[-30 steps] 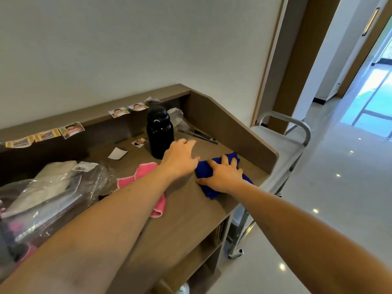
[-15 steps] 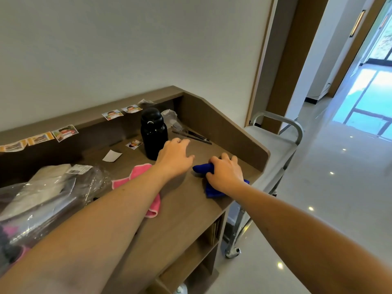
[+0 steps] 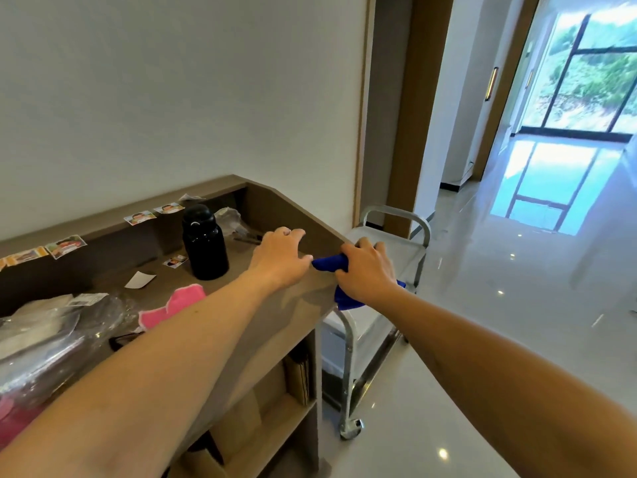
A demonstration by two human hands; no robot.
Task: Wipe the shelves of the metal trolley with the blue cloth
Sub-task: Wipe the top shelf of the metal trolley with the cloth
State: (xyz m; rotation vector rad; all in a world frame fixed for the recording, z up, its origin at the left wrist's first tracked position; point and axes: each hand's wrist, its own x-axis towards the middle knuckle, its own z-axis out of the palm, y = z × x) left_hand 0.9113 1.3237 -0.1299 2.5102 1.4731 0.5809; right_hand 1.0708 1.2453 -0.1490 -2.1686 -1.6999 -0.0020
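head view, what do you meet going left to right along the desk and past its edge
plastic bag → pink cloth → black bottle → left hand → right hand gripping blue cloth → metal trolley

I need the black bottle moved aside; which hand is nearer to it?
Left. The left hand hovers over the desk just right of the black bottle, without touching it. The right hand grips the blue cloth farther right, at the desk's end.
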